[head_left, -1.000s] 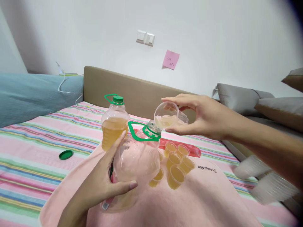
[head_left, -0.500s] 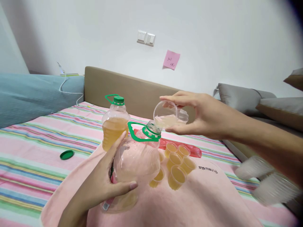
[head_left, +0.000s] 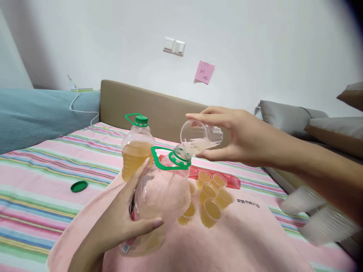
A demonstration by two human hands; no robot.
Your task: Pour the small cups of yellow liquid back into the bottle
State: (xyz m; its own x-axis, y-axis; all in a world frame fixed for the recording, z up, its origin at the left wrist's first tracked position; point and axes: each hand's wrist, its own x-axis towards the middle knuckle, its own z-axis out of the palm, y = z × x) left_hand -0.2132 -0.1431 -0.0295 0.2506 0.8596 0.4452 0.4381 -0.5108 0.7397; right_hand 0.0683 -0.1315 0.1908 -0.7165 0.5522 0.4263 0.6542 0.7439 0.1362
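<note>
My left hand (head_left: 124, 223) is wrapped round the side of a clear, uncapped bottle (head_left: 166, 196) with a green handle ring (head_left: 170, 162); a little liquid lies at its bottom. In my right hand (head_left: 229, 132) a clear plastic cup (head_left: 200, 138) is tipped on its side, its rim at the bottle's mouth, with some pale liquid inside. Several cups of yellow liquid (head_left: 212, 212) stand on a pink cloth (head_left: 227, 249) to the right of the bottle. Behind my left hand is a second bottle (head_left: 136, 155), green-capped and partly filled with amber liquid.
A green cap (head_left: 79, 186) lies on the striped sheet (head_left: 34, 189) at the left. Behind the cups is a red plastic bag (head_left: 232, 180). Stacked clear cups (head_left: 326, 224) lie at the right, below my right forearm. A headboard (head_left: 153, 105) and grey cushions (head_left: 295, 117) stand behind.
The cup in my right hand has tipped a little further and shifted slightly left, and less liquid shows in it. My left hand keeps its hold on the bottle.
</note>
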